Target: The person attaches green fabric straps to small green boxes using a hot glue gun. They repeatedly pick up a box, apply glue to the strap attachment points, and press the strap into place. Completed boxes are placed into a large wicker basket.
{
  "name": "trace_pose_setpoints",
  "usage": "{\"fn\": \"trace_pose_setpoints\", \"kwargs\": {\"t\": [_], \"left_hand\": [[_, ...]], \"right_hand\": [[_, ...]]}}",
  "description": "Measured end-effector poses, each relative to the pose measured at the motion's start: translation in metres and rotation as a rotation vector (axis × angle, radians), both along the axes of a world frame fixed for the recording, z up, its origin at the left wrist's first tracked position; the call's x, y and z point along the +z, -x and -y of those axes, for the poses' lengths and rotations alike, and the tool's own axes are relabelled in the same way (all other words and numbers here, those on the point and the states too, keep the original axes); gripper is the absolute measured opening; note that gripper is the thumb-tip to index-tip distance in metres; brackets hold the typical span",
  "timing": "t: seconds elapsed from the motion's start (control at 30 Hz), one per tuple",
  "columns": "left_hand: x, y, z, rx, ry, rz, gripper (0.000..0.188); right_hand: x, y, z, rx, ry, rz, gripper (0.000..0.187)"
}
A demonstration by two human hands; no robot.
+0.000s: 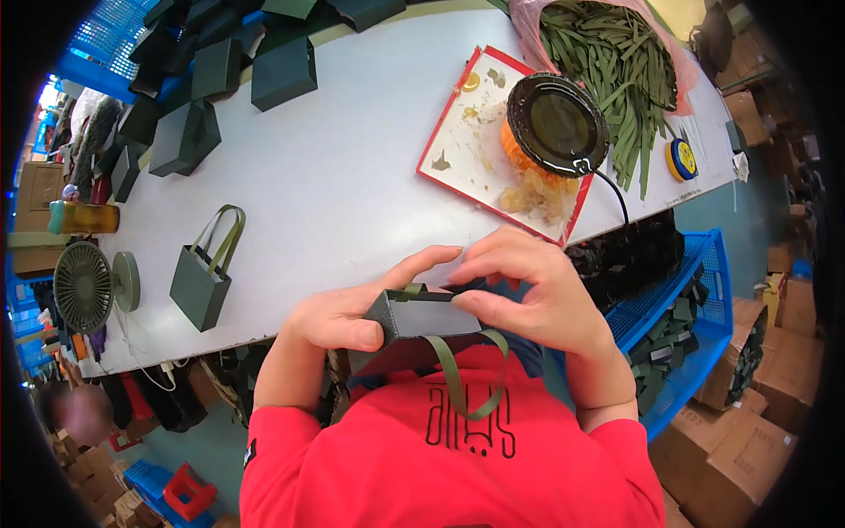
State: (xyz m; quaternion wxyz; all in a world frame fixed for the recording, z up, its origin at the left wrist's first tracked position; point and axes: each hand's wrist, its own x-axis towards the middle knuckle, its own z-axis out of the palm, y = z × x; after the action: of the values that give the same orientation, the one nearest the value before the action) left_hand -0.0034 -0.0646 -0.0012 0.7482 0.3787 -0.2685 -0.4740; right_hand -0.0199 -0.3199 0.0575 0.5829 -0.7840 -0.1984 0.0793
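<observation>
A small dark green paper gift bag (431,319) is held close to my body, its opening and pale inside turned up. One green ribbon handle (453,383) hangs in a loop from its near side. At the far rim lies a short piece of green ribbon (408,291). My left hand (339,319) grips the bag's left end, thumb in front and index finger stretched along the far side. My right hand (528,286) is at the far rim, with thumb and bent fingers closed around its right part. Whether ribbon is also between those fingers is hidden.
A finished-looking green bag with handles (201,286) stands on the white table (352,167). A black round pot (558,123) sits on a stained, red-edged board (475,114). Green ribbons (607,70) fill a pink bag. Several dark bags (283,75) lie far left; a fan (84,286) is nearer.
</observation>
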Motion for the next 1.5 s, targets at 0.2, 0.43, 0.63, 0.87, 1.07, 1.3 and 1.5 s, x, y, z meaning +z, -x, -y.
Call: {"fn": "trace_pose_setpoints", "kwargs": {"t": [0.2, 0.43, 0.63, 0.87, 1.07, 1.3, 1.5], "left_hand": [[0.003, -0.006, 0.001, -0.086, 0.011, 0.025, 0.111], [0.005, -0.010, 0.004, -0.154, -0.069, -0.018, 0.125], [0.002, -0.012, 0.003, -0.193, -0.010, -0.058, 0.121], [-0.003, -0.011, -0.001, -0.185, 0.014, -0.139, 0.126], [-0.005, -0.009, -0.008, -0.129, -0.012, -0.076, 0.119], [0.065, -0.013, -0.031, 0.673, -1.047, 1.244, 0.091], [0.072, 0.009, -0.097, 1.222, -1.630, 1.232, 0.080]], "right_hand": [[-0.003, 0.003, 0.002, 0.091, 0.079, -0.002, 0.015], [-0.009, 0.007, 0.001, 0.158, 0.154, 0.160, 0.013], [-0.012, 0.009, -0.004, 0.127, 0.068, 0.066, 0.007], [-0.018, 0.008, 0.005, 0.083, -0.026, -0.325, 0.016], [-0.022, 0.013, -0.004, -0.108, -0.128, -0.351, 0.015], [-0.027, 0.025, 0.003, -0.376, -0.227, -0.400, 0.012], [-0.026, 0.026, -0.004, -0.378, -0.264, -0.343, 0.004]]}}
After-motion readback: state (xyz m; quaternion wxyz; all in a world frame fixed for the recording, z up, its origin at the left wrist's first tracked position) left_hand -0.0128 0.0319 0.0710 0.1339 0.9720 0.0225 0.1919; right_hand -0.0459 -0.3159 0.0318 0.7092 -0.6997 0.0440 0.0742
